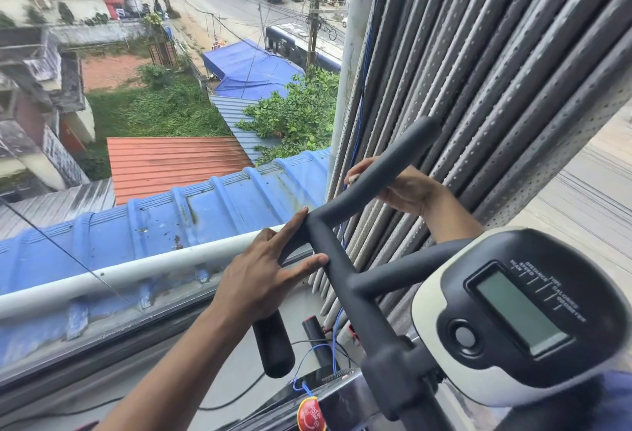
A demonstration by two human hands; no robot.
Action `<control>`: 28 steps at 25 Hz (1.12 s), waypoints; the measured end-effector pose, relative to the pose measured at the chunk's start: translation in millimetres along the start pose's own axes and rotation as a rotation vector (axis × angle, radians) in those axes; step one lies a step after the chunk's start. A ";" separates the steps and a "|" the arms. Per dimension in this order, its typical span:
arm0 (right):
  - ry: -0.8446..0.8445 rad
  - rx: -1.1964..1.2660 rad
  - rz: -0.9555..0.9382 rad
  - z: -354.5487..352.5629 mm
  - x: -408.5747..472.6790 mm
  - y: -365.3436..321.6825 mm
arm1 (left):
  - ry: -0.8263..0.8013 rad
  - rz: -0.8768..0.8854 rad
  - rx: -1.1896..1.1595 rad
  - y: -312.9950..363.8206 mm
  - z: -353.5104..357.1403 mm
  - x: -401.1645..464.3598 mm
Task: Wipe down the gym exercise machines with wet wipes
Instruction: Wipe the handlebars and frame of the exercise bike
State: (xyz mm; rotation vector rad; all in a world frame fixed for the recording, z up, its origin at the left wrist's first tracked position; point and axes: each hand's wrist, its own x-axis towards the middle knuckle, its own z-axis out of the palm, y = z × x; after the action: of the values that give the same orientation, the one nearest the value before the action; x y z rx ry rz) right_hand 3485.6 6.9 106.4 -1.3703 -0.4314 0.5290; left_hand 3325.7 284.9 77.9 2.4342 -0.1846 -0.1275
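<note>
A dark grey handlebar (345,280) of an exercise bike rises from the lower right and bends up toward the window. My left hand (263,273) touches its bend with straight, spread fingers, the thumb against the bar. My right hand (400,188) is curled round the upper arm of the handlebar from behind; a pale bit at its fingertips may be a wipe, but I cannot tell. The bike's console (523,314), white and black with a grey screen, sits at the lower right.
A large window pane with a white rail (136,270) outside runs across the left. Grey perforated vertical blinds (478,88) hang on the right. A red emergency button (309,415), blue and black cables (321,352) and a second handle end (273,348) lie below.
</note>
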 end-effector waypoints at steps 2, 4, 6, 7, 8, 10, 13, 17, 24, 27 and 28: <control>-0.067 -0.064 0.047 9.4 3.5 7.7 | 0.009 -0.004 -0.005 -0.7 1.0 0.4; -0.110 -0.063 0.116 22.5 5.2 20.4 | 0.027 -0.007 -0.025 -0.7 1.5 1.2; -0.111 -0.048 0.191 38.7 4.2 30.0 | 0.045 -0.009 -0.043 -1.6 1.7 1.4; -0.106 -0.040 0.209 41.8 2.8 32.8 | 0.053 -0.007 -0.044 -2.4 1.7 1.4; -0.095 -0.040 0.217 43.0 -0.5 32.5 | 0.057 -0.007 -0.043 -3.2 2.2 1.3; -0.034 -0.051 0.233 32.3 -10.3 24.7 | 0.064 -0.008 -0.044 -3.1 3.4 -0.1; 0.114 -0.009 0.232 13.9 -28.0 -3.7 | 0.074 -0.013 -0.052 -4.1 3.4 -1.5; 0.296 0.090 0.151 12.9 -50.5 -48.1 | 0.079 -0.011 -0.073 -6.1 5.3 0.3; 0.371 0.203 0.285 43.6 -56.4 -34.6 | 0.077 0.003 -0.054 -4.3 6.3 -1.8; 0.339 0.134 0.330 58.5 -45.2 -20.4 | 0.074 -0.008 -0.053 -3.6 5.1 -0.9; 0.327 0.117 0.332 63.5 -41.7 -14.2 | 0.075 -0.011 -0.051 -3.8 5.5 -0.6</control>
State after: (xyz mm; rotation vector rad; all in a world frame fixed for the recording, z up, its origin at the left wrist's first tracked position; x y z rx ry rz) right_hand 3416.6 31.6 130.9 -1.3911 0.0946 0.5769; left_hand 3324.7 284.4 71.3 2.3846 -0.1333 -0.0450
